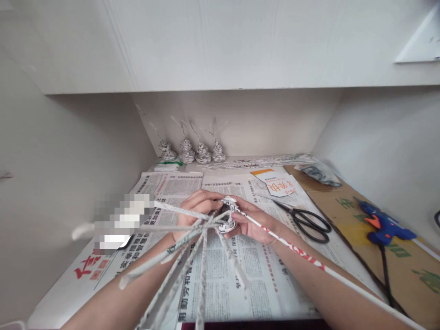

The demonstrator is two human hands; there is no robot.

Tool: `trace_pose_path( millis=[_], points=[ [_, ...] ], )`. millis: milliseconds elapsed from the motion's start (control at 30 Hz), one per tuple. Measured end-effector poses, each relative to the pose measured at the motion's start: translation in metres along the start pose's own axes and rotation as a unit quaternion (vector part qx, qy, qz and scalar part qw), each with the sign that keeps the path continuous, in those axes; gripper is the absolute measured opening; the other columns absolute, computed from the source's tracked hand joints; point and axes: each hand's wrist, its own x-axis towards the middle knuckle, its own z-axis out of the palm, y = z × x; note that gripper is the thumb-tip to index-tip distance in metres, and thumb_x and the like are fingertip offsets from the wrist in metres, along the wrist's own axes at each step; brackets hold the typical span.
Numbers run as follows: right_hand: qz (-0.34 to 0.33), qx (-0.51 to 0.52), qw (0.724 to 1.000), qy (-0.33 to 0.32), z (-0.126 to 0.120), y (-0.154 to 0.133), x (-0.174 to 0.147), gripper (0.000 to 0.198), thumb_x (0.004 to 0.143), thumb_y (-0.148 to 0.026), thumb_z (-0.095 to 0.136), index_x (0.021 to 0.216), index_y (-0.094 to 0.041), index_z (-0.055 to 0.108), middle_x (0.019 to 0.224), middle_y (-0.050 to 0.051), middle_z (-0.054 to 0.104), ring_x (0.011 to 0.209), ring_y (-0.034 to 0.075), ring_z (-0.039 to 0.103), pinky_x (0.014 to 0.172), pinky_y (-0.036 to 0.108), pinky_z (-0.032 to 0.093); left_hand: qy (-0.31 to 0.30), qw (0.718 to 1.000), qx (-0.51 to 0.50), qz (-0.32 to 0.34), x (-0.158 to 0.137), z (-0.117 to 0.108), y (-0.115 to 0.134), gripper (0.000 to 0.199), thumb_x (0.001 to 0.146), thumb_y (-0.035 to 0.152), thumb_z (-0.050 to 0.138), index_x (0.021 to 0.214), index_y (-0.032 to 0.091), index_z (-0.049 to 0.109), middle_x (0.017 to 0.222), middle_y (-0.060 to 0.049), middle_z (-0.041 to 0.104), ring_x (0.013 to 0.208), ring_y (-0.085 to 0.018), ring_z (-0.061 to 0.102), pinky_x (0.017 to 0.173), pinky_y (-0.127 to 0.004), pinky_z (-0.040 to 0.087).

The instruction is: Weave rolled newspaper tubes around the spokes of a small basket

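Closest to us, a bunch of paper sticks (pixel 202 275) fans out, and a long white and red paper stick (pixel 295 248) runs over our right arm (pixel 302 279). They all seem to come from the small woven paper piece (pixel 228 225), which our left hand (pixel 192 203) and right hand (pixel 257 213) hold between them above the newspaper (pixel 261 275). To do this bit well, we should pinch the rim gently so it does not squash, pull the long stick snug, and spread the other sticks so they do not tangle. Our arms come in from the bottom corners, and our wrists bend in so the hands face each other. The left fingers (pixel 206 195) curl close around the left side of the piece; we cannot see that thumb well. The right hand wraps the other side, with its thumb pressed by the rim near the long stick. Black scissors (pixel 294 212) lie just right of that hand, and a blue glue gun (pixel 387 225) lies farther right on brown cardboard (pixel 333 201). Past them are a white card (pixel 271 182) and a plastic bag (pixel 319 175). At the back of the desk (pixel 190 168), thin paper rods (pixel 261 161) lie together, and four woven paper shapes (pixel 203 156) stand in a row to the left.
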Motion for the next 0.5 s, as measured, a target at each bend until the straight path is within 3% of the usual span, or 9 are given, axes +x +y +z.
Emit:
trace_pose_path(
  millis=[167, 333, 500],
  points=[
    [0.0, -0.006, 1.0, 0.027, 0.0012, 0.0014, 0.0016, 0.062, 0.074, -0.018, 0.075, 0.13, -0.023, 0.047, 0.104, 0.005, 0.063, 0.086, 0.019, 0.068, 0.069, 0.033, 0.06, -0.022, 1.0, -0.009, 0.001, -0.0001, -0.0008, 0.0023, 0.015, 0.09, 0.027, 0.058, 0.1, 0.019, 0.065, 0.107, -0.009, 0.07, 0.095, -0.02, 0.065, 0.081, -0.033, 0.051],
    [-0.005, -0.014, 1.0, 0.017, 0.0024, -0.0005, 0.0001, 0.057, 0.079, -0.024, 0.073, 0.13, -0.025, 0.047, 0.1, 0.003, 0.062, 0.085, 0.017, 0.066, 0.069, 0.032, 0.059, -0.025, 1.0, -0.008, 0.012, 0.0016, -0.002, 0.0049, 0.018, 0.09, 0.029, 0.058, 0.101, 0.018, 0.065, 0.108, -0.011, 0.07, 0.096, -0.02, 0.064, 0.082, -0.034, 0.051],
    [-0.003, -0.039, 0.998, 0.041, 0.0049, -0.003, -0.0004, 0.061, 0.073, -0.022, 0.077, 0.127, -0.025, 0.049, 0.101, 0.002, 0.061, 0.081, 0.016, 0.065, 0.065, 0.03, 0.059, -0.022, 0.999, -0.029, 0.004, -0.0013, 0.0012, 0.0014, 0.017, 0.09, 0.03, 0.057, 0.099, 0.018, 0.067, 0.106, -0.01, 0.071, 0.095, -0.021, 0.065, 0.082, -0.035, 0.051]
  ],
)
